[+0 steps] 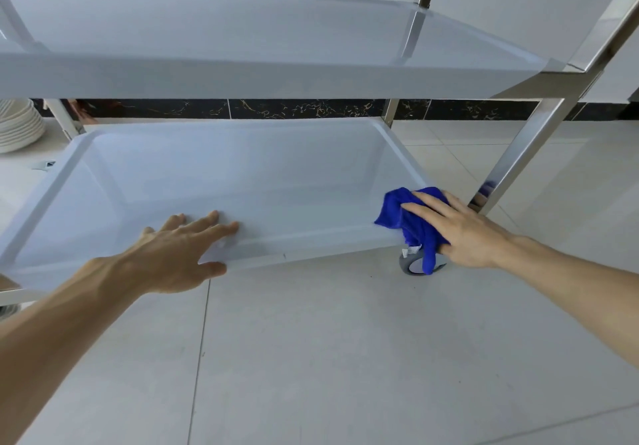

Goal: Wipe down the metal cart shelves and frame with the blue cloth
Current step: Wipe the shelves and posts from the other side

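With the left hand flat and released on the pale metal lower shelf, the right hand presses the bunched blue cloth at its near right corner, where the dangling tail might snag the grey caster wheel.

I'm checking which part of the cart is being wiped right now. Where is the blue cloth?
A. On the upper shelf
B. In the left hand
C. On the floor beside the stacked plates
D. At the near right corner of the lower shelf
D: the right hand presses the blue cloth on the lower shelf's near right corner, above the caster.
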Demonstrator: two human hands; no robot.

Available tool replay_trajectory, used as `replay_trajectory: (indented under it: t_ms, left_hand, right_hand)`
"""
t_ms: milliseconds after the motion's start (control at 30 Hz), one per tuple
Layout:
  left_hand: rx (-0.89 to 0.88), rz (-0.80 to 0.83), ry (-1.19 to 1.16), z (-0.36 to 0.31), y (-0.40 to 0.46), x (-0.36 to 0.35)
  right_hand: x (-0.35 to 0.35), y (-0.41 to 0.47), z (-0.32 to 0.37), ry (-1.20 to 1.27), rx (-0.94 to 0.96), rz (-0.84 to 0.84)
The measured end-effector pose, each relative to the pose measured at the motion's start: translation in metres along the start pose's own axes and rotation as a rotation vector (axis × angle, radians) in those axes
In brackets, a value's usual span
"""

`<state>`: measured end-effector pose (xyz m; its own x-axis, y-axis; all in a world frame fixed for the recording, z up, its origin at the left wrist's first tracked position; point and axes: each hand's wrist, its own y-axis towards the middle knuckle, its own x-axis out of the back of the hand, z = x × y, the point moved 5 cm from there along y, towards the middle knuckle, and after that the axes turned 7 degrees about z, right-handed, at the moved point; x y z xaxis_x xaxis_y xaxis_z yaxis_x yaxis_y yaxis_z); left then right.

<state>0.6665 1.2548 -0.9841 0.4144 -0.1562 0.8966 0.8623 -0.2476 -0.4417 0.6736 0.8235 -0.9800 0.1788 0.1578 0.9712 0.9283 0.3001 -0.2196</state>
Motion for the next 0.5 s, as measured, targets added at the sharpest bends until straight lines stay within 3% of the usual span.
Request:
replay_trajectory:
  t_ms: [133,367,500]
  left_hand:
    - [0.008,-0.004,-0.003,-0.009,0.001,0.004]
    - [0.006,-0.015,-0.014,-0.011,-0.001,0.004]
    - [-0.008,0.011,-0.084,-0.009,-0.002,0.005]
  right_hand:
    - [0.003,0.013,0.048,0.045,0.017,-0.073]
    - [0.015,0.051,0.196,0.023,0.282,-0.152]
    - [0.022,0.062,0.215,0.073,0.349,-0.151]
